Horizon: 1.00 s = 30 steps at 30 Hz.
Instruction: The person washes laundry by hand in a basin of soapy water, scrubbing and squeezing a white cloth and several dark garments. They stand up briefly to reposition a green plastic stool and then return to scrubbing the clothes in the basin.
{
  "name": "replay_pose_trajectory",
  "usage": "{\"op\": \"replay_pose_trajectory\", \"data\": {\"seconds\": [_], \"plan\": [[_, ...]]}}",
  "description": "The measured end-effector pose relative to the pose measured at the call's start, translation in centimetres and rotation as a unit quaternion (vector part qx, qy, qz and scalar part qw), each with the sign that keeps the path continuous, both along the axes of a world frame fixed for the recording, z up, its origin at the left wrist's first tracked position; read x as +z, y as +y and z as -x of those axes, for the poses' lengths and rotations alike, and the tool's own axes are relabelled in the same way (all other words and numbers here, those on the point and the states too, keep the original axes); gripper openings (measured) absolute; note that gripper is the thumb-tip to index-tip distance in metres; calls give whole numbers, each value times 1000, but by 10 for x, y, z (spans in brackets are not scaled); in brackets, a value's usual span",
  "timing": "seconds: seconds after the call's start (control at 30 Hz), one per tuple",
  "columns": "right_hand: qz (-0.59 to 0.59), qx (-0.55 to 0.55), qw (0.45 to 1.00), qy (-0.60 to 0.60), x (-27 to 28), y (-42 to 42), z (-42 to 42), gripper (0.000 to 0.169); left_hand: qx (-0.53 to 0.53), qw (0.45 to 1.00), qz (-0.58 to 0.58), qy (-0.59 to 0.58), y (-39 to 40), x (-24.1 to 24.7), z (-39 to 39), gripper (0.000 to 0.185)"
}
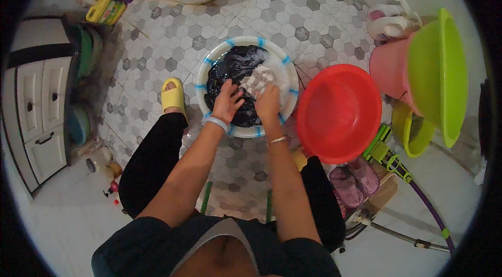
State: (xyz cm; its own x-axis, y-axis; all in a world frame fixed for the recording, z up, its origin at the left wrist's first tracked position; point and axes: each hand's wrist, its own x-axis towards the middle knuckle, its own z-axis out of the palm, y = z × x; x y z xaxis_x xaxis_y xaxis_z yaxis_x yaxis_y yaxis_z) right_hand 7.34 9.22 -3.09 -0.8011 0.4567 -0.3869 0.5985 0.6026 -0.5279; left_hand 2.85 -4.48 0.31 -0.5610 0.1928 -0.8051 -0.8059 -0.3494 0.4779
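Observation:
A round white basin with blue marks [202, 98] stands on the tiled floor before me, holding water, dark wet cloth [239, 61] and suds. A light grey-and-white wet cloth [259, 77] lies bunched on the dark one, near the middle right. My right hand [268, 102] has its fingers curled on the near edge of the light cloth, gripping it. Over the dark cloth, to the left, my left hand [228, 101] is spread with nothing in it, its fingertips close to the light cloth.
Right of the basin stands a red plastic basin [339, 114]. Beyond it are a pink bucket [388, 67], a green basin [453, 77], a mop [382, 149] and pink slippers [355, 184]. A white cabinet [45, 108] and a yellow jug [105, 11] are at the left.

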Motion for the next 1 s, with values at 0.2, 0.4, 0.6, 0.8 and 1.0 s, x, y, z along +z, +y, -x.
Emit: {"op": "replay_pose_trajectory", "data": {"seconds": [0.2, 0.4, 0.6, 0.8, 1.0], "plan": [[179, -105, 978, -34, 5, -9, 10, 45, -72, 994, -60, -55, 19, -8, -6, 61], [206, 11, 969, 136, 119, -55, -32, 36, 10, 974, -226, -24, 13, -14, 5, 46], [79, -99, 991, 38, 48, -5, 20, 43, -14, 991, -127, -34, 39, 3, -20, 32], [104, -25, 985, 139, 70, -35, -3, 37, 33, 992, -106, -52, 13, -36, -1, 30], [116, -103, 986, 66, 79, -50, 3, 34, -41, 995, -59, 65, 10, -33, -7, 28]]}}
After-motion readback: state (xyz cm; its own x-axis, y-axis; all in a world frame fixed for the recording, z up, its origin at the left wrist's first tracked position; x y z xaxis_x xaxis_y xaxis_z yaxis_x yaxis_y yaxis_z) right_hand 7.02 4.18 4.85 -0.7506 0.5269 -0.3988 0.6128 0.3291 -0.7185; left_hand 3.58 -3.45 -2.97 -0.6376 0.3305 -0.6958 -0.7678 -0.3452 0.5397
